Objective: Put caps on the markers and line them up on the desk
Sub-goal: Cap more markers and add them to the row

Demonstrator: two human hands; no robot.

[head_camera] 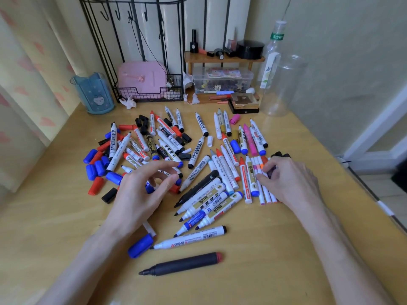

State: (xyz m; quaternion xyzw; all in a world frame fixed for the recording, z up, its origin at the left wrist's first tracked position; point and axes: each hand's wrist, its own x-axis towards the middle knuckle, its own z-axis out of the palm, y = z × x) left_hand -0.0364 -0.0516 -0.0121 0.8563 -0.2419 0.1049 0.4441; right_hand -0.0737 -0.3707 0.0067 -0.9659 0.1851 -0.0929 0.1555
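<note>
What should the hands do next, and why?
Probably the right hand should push the small dark piece it pinches, likely a cap, onto a thin marker beside it, since most lie uncapped and the left hand holds nothing.

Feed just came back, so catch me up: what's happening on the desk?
A person is working through a heap of markers and loose caps on the wooden desk. Most markers lie uncapped and scattered. The left hand hovers open over the pile's left side. The right hand pinches a small dark item, likely a cap, beside the thin markers.
</note>
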